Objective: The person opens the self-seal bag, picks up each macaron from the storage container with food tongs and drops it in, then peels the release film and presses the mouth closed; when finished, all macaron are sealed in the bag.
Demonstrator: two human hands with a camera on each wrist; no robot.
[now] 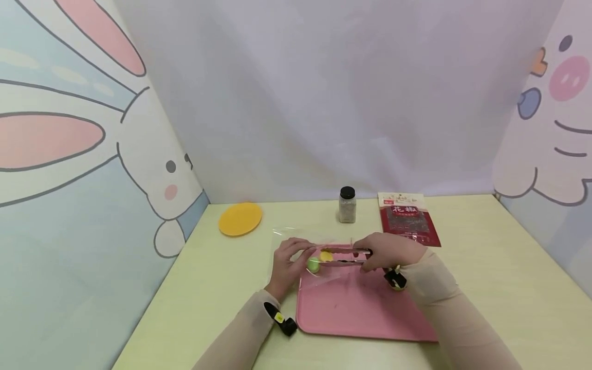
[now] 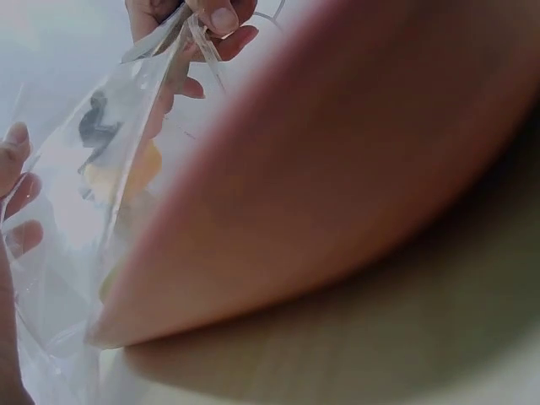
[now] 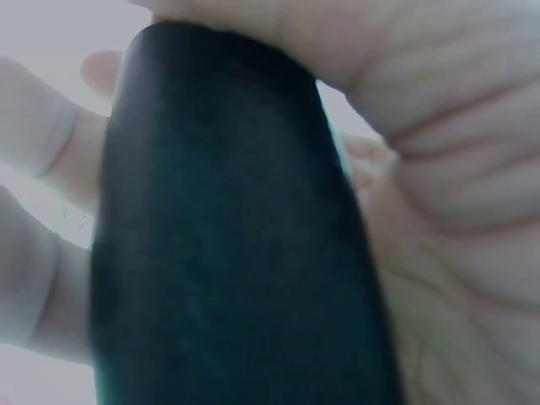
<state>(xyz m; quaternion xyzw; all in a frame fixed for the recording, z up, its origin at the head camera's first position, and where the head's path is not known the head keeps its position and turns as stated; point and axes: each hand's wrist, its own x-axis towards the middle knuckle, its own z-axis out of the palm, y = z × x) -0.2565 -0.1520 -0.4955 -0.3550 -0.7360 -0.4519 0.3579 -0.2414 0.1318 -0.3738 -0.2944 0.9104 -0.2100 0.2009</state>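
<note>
In the head view, my left hand (image 1: pixel 288 264) pinches the edge of a clear plastic bag (image 1: pixel 283 236) over the left part of a pink tray (image 1: pixel 365 308). My right hand (image 1: pixel 390 251) grips metal tongs (image 1: pixel 351 250), whose arms point left into the bag. A dark handle (image 3: pixel 245 219) fills the middle of the right wrist view, between fingers and palm. By the tong tips are a small round yellow piece (image 1: pixel 326 256) and a round green piece (image 1: pixel 313 265), both seen through the plastic. The left wrist view shows the crinkled bag with the yellow piece (image 2: pixel 126 177) inside.
An orange-yellow round plate (image 1: pixel 240 219) lies at the back left of the pale table (image 1: pixel 208 288). A jar with a black lid (image 1: pixel 347 205) stands behind the tray. A red packet of spice (image 1: pixel 409 220) lies at the back right, near the right hand.
</note>
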